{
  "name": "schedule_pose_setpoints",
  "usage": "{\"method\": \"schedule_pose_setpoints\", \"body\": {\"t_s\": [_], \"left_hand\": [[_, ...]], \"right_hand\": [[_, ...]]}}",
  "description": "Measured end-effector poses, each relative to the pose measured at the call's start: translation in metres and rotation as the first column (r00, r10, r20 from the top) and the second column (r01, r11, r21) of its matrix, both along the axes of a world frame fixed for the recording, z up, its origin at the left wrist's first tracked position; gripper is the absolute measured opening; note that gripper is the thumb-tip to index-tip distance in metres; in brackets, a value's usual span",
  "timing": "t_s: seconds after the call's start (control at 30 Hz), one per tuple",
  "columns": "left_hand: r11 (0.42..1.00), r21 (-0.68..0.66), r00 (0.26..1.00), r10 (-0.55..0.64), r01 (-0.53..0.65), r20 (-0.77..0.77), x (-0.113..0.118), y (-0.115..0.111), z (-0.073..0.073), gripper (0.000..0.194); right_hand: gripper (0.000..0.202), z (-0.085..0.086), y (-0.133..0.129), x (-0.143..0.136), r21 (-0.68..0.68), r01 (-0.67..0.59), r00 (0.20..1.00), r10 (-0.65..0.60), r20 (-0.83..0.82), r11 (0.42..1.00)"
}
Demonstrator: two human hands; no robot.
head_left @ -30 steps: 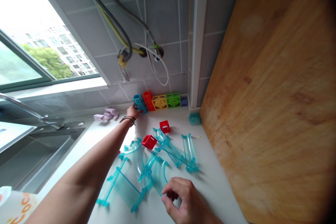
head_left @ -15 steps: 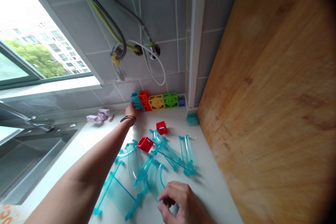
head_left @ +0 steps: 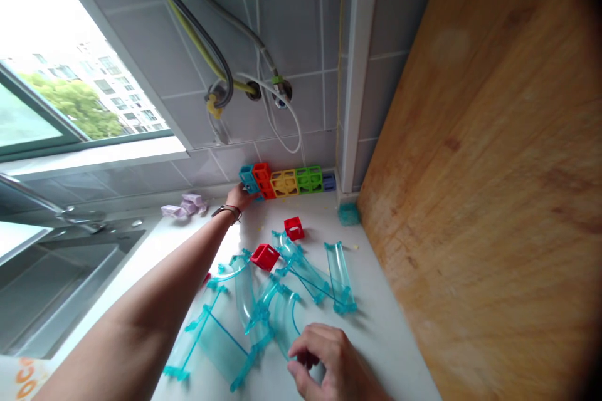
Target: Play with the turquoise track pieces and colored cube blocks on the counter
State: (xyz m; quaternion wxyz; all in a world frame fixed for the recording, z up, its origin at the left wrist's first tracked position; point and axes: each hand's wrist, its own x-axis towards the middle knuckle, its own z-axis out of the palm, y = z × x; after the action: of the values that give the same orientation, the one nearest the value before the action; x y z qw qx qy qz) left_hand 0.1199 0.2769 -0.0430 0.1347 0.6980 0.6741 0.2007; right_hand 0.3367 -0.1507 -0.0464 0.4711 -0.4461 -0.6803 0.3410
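My left hand [head_left: 241, 197], with bands at its wrist, reaches across the counter to the wall. Its fingers are closed on the near side of the blue cube blocks [head_left: 248, 179], partly hiding them. Beside these, along the wall, stand red cube blocks [head_left: 264, 180], yellow cube blocks [head_left: 284, 183], green cube blocks [head_left: 309, 180] and a dark blue block [head_left: 328, 182]. My right hand [head_left: 327, 354] is loosely curled over the counter, nothing visible in it, close to a curved clear-teal track piece [head_left: 283, 319]. Two loose red cubes [head_left: 294, 229] lie between the hands.
Several teal track pieces [head_left: 339, 276] lie spread over the white counter [head_left: 376, 326]. Pale purple pieces [head_left: 183, 207] and a teal sponge-like block [head_left: 348, 213] are near the wall. A sink [head_left: 70, 288] is left, a wooden board [head_left: 480, 169] right. Hoses [head_left: 226, 69] hang above.
The view has shifted slightly, so everything appears a little further right. My left hand stays at the blue blocks; a bit of red now shows beside my left forearm. My right hand keeps its curl.
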Motion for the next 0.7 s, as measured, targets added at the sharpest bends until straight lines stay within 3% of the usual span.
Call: {"method": "schedule_pose_setpoints", "body": {"t_s": [0.47, 0.7], "left_hand": [[1.0, -0.001, 1.0, 0.025, -0.025, 0.009, 0.006, 0.002, 0.006, 0.042], [0.997, -0.037, 0.995, -0.059, 0.062, 0.075, -0.001, -0.002, 0.022, 0.049]], "right_hand": [[0.01, -0.002, 0.001, 0.0, 0.005, -0.002, 1.0, 0.002, 0.018, 1.0], [0.012, -0.001, 0.002, 0.0, 0.003, -0.006, 0.999, 0.006, 0.031, 1.0]]}}
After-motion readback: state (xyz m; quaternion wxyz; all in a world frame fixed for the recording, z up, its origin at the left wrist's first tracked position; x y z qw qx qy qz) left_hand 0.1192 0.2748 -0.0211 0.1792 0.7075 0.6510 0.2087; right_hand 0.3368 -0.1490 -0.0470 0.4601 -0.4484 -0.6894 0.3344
